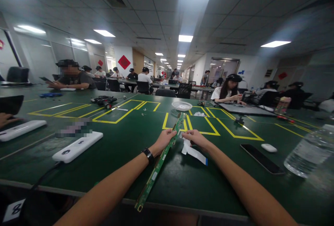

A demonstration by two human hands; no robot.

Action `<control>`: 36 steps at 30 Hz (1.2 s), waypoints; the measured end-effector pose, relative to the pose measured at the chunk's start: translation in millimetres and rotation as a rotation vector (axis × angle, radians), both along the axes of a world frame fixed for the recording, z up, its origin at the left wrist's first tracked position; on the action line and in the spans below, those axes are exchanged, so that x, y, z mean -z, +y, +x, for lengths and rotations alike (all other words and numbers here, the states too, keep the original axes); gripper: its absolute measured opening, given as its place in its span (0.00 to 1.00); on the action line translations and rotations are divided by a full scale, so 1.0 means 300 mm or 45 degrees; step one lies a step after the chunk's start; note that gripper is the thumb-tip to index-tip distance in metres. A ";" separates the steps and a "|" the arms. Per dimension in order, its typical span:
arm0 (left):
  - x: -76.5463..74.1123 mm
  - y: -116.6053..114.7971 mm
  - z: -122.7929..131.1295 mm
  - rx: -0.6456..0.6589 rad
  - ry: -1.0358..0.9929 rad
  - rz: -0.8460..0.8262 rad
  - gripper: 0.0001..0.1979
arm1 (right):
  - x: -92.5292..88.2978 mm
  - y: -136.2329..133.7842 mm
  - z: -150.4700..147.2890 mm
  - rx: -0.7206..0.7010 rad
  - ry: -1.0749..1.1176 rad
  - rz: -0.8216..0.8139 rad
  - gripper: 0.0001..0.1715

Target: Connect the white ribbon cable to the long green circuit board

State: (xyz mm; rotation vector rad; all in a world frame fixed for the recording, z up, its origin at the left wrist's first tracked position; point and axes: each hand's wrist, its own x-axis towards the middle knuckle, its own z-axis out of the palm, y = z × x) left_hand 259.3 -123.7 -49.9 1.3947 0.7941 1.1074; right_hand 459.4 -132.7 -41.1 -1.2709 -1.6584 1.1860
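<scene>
A long, narrow green circuit board (159,165) runs slantwise above the table, its near end reaching past the front edge. My left hand (165,142), with a dark watch on the wrist, is closed around the board's upper part. Close beside the board, my right hand (195,139) pinches a white flat ribbon cable (194,153) with a blue tip. The cable hangs bent below my fingers. Whether its upper end is joined to the board I cannot tell.
The green table (109,173) carries yellow tape outlines. A clear plastic dish (182,106) lies beyond my hands. At right are a black phone (261,158), a white case (269,148) and a water bottle (308,154); at left, a white power bank (77,146). Several people sit farther off.
</scene>
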 end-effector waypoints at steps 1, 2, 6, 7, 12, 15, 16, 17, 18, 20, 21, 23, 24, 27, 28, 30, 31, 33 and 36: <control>0.000 0.000 0.000 -0.007 0.016 0.000 0.18 | 0.005 -0.007 -0.021 -0.032 0.042 0.002 0.25; 0.001 0.001 -0.001 -0.015 0.031 0.002 0.19 | 0.011 -0.012 -0.037 -0.058 0.072 0.010 0.25; 0.006 0.006 -0.004 -0.008 0.061 0.032 0.19 | 0.029 -0.014 -0.055 -0.077 0.147 0.044 0.24; 0.008 0.007 -0.004 -0.006 0.066 0.045 0.19 | 0.031 -0.011 -0.051 -0.065 0.167 0.050 0.24; 0.017 0.013 -0.003 -0.010 0.099 0.077 0.19 | 0.043 0.008 -0.022 0.044 0.274 0.091 0.22; 0.021 0.015 -0.005 0.005 0.096 0.093 0.19 | 0.052 0.012 -0.012 0.034 0.293 0.123 0.21; 0.021 0.015 -0.005 0.010 0.098 0.099 0.19 | 0.054 0.011 -0.011 0.020 0.291 0.123 0.21; 0.021 0.014 -0.006 0.016 0.103 0.104 0.19 | 0.055 0.010 -0.011 0.010 0.289 0.123 0.21; 0.020 0.012 -0.006 0.022 0.108 0.108 0.19 | 0.055 0.008 -0.012 0.000 0.286 0.121 0.21; 0.015 0.007 -0.007 0.038 0.120 0.115 0.19 | 0.051 0.004 -0.015 -0.017 0.282 0.122 0.21; 0.011 0.003 -0.007 0.044 0.128 0.117 0.18 | 0.048 0.003 -0.017 -0.028 0.278 0.123 0.21; 0.002 -0.005 -0.005 0.049 0.147 0.120 0.18 | 0.042 -0.001 -0.021 -0.042 0.264 0.127 0.21; -0.002 -0.007 -0.005 0.045 0.157 0.124 0.18 | 0.039 -0.002 -0.022 -0.044 0.251 0.129 0.21; -0.009 -0.008 -0.002 0.017 0.189 0.147 0.19 | 0.035 -0.003 -0.024 -0.028 0.217 0.140 0.21; -0.009 -0.006 -0.002 0.010 0.197 0.155 0.19 | 0.035 -0.003 -0.023 -0.022 0.210 0.141 0.21; -0.008 -0.002 -0.002 0.010 0.203 0.160 0.20 | 0.035 -0.004 -0.021 -0.017 0.203 0.140 0.21; -0.007 0.000 -0.002 0.014 0.201 0.160 0.20 | 0.035 -0.003 -0.020 -0.023 0.199 0.140 0.20; -0.005 0.002 -0.004 0.023 0.196 0.156 0.20 | 0.036 -0.003 -0.018 -0.038 0.194 0.143 0.19; -0.005 0.001 -0.006 0.040 0.192 0.143 0.19 | 0.036 -0.003 -0.017 -0.043 0.186 0.138 0.19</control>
